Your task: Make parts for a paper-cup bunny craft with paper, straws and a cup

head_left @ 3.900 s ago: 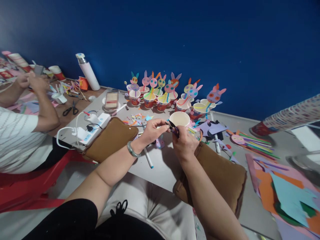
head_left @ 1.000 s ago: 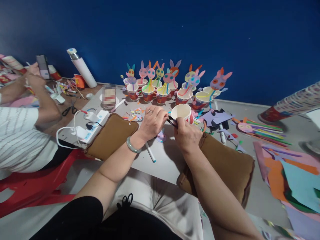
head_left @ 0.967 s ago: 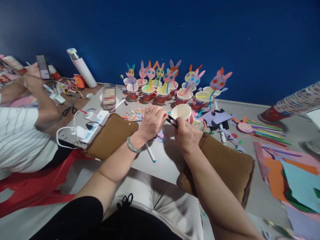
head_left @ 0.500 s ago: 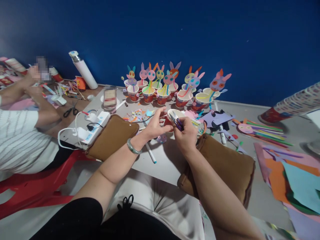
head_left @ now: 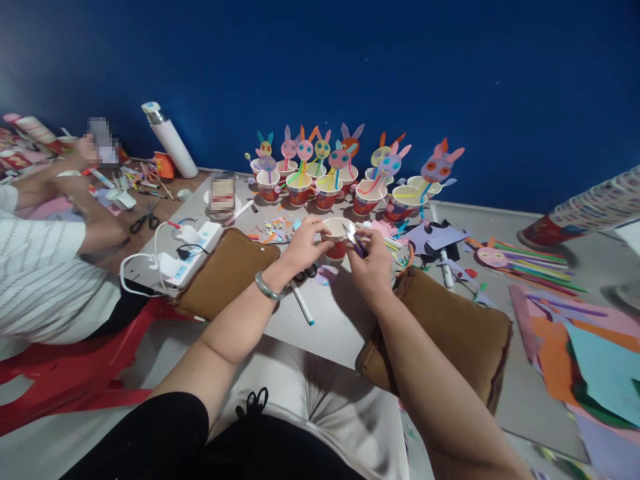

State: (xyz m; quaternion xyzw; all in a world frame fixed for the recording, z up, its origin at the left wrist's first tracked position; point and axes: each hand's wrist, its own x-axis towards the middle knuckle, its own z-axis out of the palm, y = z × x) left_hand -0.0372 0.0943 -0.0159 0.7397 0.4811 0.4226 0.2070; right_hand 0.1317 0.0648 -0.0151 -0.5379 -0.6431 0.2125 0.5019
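A red-and-white paper cup [head_left: 336, 248] is in front of me, with my left hand [head_left: 306, 245] pinching its rim at the left side. My right hand [head_left: 371, 261] is closed around a small metal tool with purple handles [head_left: 358, 249]; its shiny tip reaches the cup's right rim. Whether it is scissors or pliers cannot be made out. Below the cup lies a round purple paper face [head_left: 326, 275]. Black scissor handles [head_left: 307, 272] show partly under my left hand, beside a white marker [head_left: 302, 303] with a teal end.
Several cups with paper rabbit heads [head_left: 327, 193] stand along the blue wall. Brown cushions [head_left: 453, 333] lie under my arms. A power strip [head_left: 197, 253] is at left, near a person in a striped shirt [head_left: 43, 260]. Stacked cups [head_left: 590, 210] and coloured paper [head_left: 605, 363] sit at right.
My left hand has closed from spread fingers onto the cup's rim. The tool in my right hand has come against the cup's right rim. The view has shifted slightly.
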